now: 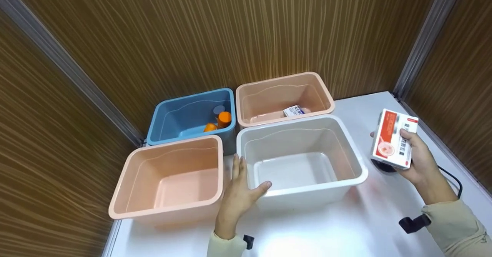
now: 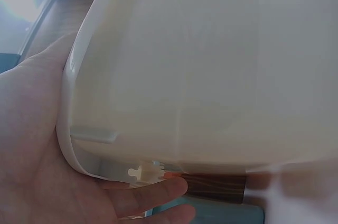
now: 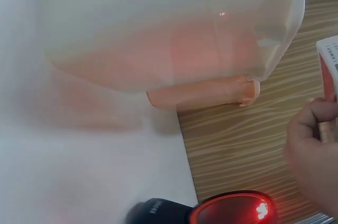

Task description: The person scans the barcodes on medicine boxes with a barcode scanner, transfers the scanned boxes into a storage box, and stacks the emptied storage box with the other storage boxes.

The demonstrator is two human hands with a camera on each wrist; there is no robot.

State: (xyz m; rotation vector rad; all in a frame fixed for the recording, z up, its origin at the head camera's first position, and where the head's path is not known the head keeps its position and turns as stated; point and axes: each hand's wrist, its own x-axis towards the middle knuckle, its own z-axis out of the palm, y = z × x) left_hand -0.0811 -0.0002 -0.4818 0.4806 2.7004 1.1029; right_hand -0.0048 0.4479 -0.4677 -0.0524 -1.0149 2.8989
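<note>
My right hand (image 1: pixel 421 164) grips a white and red medicine box (image 1: pixel 395 138) at the right of the table, thumb across its printed face. Below that box, a black scanner (image 1: pixel 383 166) is partly covered; in the right wrist view the scanner (image 3: pixel 232 208) glows red. My left hand (image 1: pixel 239 193) rests at the near left corner of a white bin (image 1: pixel 303 189), fingers straight along its side and thumb at the rim. The left wrist view shows the palm against the corner of that bin (image 2: pixel 190 76). Nothing lies inside the white bin.
Left of the white bin stands a peach bin (image 1: pixel 169 207). Behind are a blue bin (image 1: pixel 173 120) with orange-capped containers (image 1: pixel 224 119) and another peach bin (image 1: pixel 280 91) holding a small white box (image 1: pixel 293 110). Wood-patterned walls (image 1: pixel 230 30) enclose the table; a black cable (image 1: pixel 455 178) runs at right.
</note>
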